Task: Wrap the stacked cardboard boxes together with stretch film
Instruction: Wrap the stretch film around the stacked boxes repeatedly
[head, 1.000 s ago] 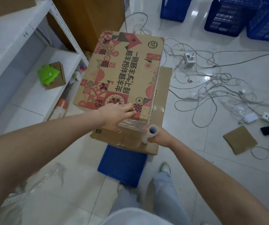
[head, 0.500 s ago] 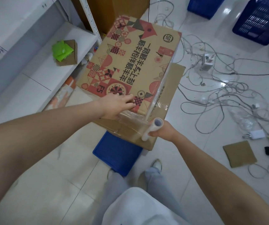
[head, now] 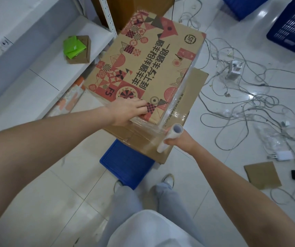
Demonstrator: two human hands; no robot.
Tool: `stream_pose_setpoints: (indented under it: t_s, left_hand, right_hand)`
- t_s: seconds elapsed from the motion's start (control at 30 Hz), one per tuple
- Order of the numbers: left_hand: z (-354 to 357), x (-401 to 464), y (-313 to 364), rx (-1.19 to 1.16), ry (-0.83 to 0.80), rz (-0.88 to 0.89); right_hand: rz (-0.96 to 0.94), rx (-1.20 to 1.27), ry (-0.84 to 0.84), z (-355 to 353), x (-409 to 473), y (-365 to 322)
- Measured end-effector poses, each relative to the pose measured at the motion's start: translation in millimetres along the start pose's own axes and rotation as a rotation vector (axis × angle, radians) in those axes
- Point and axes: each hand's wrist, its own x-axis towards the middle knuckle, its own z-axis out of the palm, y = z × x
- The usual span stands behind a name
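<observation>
Cardboard boxes (head: 143, 68) lengthwise away; film roll (head: 169, 138) near-upright.

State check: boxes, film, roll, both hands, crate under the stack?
printed top box: closed, stacked on the plain one
plain lower box: closed, sticks out on the right
stretch film: stretched taut across the near side, from left hand to roll
film roll: nearly upright at the near right corner
left hand: presses film onto the top box's near edge
right hand: grips the roll
blue crate: under the stack
</observation>
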Motion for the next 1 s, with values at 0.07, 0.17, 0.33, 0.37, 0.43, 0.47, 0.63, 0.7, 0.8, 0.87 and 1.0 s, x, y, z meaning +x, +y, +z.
stream_pose_setpoints:
  t_s: [0.07, 0.17, 0.33, 0.37, 0.43, 0.47, 0.63, 0.7, 0.8, 0.87, 1.0]
  left_hand:
    - [-0.8, 1.1, 0.8, -0.011, 0.007, -0.005]
    - [-2.1, 3.5, 0.0, -0.019, 0.016, 0.0]
    - [0.6, 2.8, -0.7, -0.035, 0.023, -0.009]
    - [0.3, 2.4, 0.1, -0.033, 0.023, -0.015]
    - [-0.7, 2.1, 1.7, -0.029, 0.025, -0.023]
    - [-1.0, 2.3, 2.0, -0.03, 0.027, -0.025]
    - [-0.4, 2.2, 1.3, -0.025, 0.026, -0.024]
    - [-2.0, 1.4, 1.2, -0.042, 0.024, -0.034]
    - [-1.1, 1.7, 3.1, -0.043, 0.048, -0.048]
    - [1.8, 3.5, 4.0, -0.04, 0.081, -0.066]
    - [4.9, 7.6, 3.5, -0.054, 0.089, -0.089]
  right_hand:
    - [-0.02, -0.018, -0.014, -4.3, 0.6, -0.3]
    - [-0.039, -0.055, -0.03, -10.2, 0.2, -3.1]
    - [-0.078, -0.13, -0.078, -12.1, 1.9, -3.2]
    - [-0.077, -0.12, -0.069, -13.9, 3.1, -0.7]
    - [-0.074, -0.116, -0.056, -17.4, 4.4, 2.8]
    - [-0.069, -0.126, -0.042, -19.2, 5.4, 4.2]
    - [-0.051, -0.145, 0.021, -24.3, 5.9, 1.4]
    - [-0.054, -0.15, 0.049, -25.9, 6.8, -0.7]
    - [-0.04, -0.154, 0.091, -30.2, 10.0, -2.8]
    - [-0.018, -0.154, 0.098, -34.2, 14.0, -4.5]
    - [-0.033, -0.185, 0.093, -40.4, 22.0, -11.4]
